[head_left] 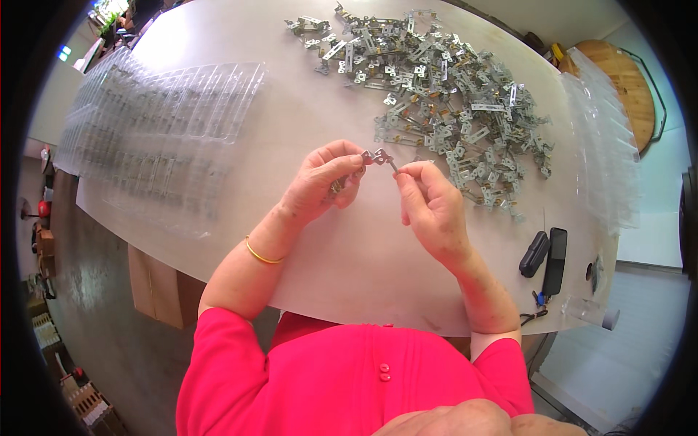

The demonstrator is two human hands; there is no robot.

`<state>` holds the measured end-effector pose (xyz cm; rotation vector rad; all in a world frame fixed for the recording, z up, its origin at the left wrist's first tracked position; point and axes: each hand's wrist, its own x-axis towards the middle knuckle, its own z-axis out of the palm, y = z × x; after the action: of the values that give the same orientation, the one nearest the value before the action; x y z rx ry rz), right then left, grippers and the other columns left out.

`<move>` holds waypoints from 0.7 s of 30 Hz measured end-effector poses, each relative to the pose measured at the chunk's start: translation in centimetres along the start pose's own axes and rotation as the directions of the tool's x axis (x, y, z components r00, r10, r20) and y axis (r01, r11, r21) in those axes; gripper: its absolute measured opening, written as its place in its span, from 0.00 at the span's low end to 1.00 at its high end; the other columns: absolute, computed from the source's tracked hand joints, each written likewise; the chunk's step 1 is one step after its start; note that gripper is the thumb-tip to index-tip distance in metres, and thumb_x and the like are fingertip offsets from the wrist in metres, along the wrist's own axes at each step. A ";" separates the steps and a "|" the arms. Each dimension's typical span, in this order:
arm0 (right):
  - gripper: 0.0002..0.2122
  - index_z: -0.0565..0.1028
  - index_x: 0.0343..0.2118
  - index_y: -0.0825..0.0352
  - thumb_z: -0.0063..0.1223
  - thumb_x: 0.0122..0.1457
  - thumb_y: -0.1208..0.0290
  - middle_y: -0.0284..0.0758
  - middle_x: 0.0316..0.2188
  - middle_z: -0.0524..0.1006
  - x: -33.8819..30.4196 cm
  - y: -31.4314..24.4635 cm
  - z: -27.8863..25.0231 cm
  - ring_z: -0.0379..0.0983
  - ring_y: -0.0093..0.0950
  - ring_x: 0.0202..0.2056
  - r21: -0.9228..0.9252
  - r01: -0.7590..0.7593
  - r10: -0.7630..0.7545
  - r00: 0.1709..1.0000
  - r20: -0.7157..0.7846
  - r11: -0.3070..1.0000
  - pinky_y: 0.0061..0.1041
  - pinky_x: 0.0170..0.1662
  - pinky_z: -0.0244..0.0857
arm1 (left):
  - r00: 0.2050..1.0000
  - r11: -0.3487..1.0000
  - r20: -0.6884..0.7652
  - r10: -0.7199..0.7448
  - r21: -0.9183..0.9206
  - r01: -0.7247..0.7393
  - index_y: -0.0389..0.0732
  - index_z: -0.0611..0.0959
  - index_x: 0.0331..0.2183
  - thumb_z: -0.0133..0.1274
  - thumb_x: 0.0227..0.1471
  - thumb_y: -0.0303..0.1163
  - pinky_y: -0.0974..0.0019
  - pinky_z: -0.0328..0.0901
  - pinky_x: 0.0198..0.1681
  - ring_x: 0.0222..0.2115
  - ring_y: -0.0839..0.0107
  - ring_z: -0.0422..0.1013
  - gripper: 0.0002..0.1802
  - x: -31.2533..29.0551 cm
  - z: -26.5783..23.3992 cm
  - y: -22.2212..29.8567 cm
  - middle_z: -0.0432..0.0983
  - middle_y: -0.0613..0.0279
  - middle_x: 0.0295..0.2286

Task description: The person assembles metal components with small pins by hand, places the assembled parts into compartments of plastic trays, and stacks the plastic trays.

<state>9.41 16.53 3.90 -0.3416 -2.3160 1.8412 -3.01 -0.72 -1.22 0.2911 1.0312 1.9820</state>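
Note:
My left hand [326, 180] pinches one end of a small silvery metal bracket [379, 157] between thumb and fingertip. More small metal parts [337, 187], partly brassy, show tucked under its curled fingers. My right hand [431, 207] has thumb and forefinger closed on the other end of the same bracket, so the piece spans the gap between the hands, above the table. Just beyond and to the right spreads a large heap of similar metal brackets [451, 98], some with brass-coloured bits.
Stacked clear plastic trays [163, 116], holding metal parts, cover the table's left side. More clear plastic trays [600, 145] stand at the right edge. Near my right forearm lie a black phone [555, 260], a black case [534, 254] and a clear bottle [585, 312]. A cardboard box [156, 287] stands below the table.

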 end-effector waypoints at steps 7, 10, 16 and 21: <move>0.05 0.72 0.38 0.69 0.50 0.67 0.73 0.27 0.15 0.71 0.0 0.2 0.2 0.66 0.14 0.17 -0.072 0.010 -0.012 1.000 -0.023 0.997 0.21 0.21 0.58 | 0.996 0.979 0.019 0.091 0.183 -0.093 0.36 0.79 0.38 0.53 0.61 0.30 0.75 0.57 0.17 0.15 0.81 0.63 0.07 -0.3 0.7 -0.1 0.72 0.68 0.23; 0.07 0.70 0.43 0.71 0.47 0.69 0.73 0.29 0.18 0.74 0.1 0.4 -0.3 0.69 0.16 0.20 -0.113 -0.009 0.010 1.000 0.005 0.994 0.21 0.25 0.64 | 0.992 0.958 0.058 0.110 0.262 -0.121 0.35 0.80 0.38 0.54 0.61 0.30 0.76 0.57 0.18 0.16 0.82 0.64 0.08 -0.3 1.0 -0.2 0.72 0.68 0.23; 0.10 0.70 0.48 0.71 0.40 0.71 0.73 0.34 0.33 0.78 0.9 1.4 -1.1 0.77 0.23 0.34 0.313 -0.255 0.179 0.951 0.250 0.915 0.24 0.38 0.73 | 0.996 0.926 0.059 0.073 0.367 -0.090 0.33 0.79 0.39 0.54 0.61 0.29 0.77 0.58 0.19 0.17 0.83 0.64 0.09 -0.6 1.2 -0.1 0.72 0.68 0.23; 0.08 0.72 0.45 0.69 0.43 0.70 0.71 0.33 0.35 0.78 1.4 0.7 -2.3 0.77 0.23 0.38 0.325 -0.370 0.264 0.908 0.326 0.870 0.25 0.42 0.72 | 0.997 0.911 0.078 0.007 0.411 -0.039 0.34 0.79 0.39 0.55 0.61 0.31 0.77 0.58 0.20 0.18 0.83 0.65 0.09 -0.7 1.4 0.5 0.72 0.69 0.23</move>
<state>8.71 19.21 3.69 -0.4658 -2.0767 2.5970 -2.12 -0.68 0.13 0.6047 1.3997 1.7429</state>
